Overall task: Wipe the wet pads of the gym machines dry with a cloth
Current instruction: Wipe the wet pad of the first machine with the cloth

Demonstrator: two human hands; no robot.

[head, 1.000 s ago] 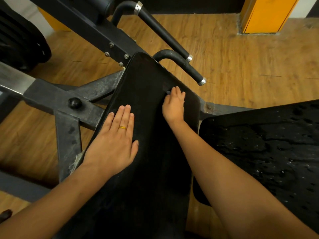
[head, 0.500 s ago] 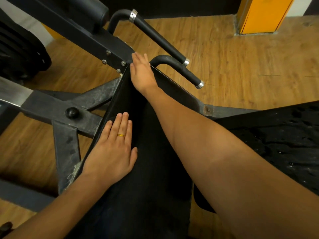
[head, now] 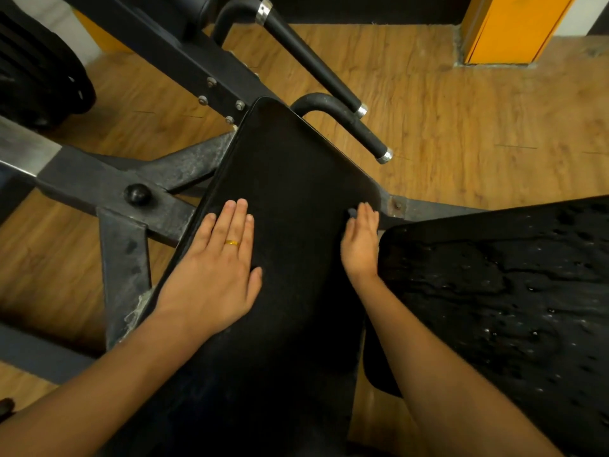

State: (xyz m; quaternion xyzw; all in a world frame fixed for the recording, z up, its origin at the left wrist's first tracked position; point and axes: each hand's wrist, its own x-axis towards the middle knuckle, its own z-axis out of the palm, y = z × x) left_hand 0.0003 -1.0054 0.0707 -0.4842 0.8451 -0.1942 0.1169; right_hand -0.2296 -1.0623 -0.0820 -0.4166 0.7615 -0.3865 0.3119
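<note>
1. We count two hands: left hand (head: 211, 268), right hand (head: 361, 245).
2. We see two pads: long pad (head: 296, 179), wet pad (head: 510, 291).
3. We spot two handles: upper handle (head: 309, 61), lower handle (head: 359, 127).
4. We catch one ring (head: 232, 243), four bolts (head: 240, 104).

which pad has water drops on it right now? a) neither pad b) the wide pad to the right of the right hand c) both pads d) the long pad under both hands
b: droplets bead on the wide pad beside the right hand, while the long pad under the left hand looks matte, with no beads showing.
</note>
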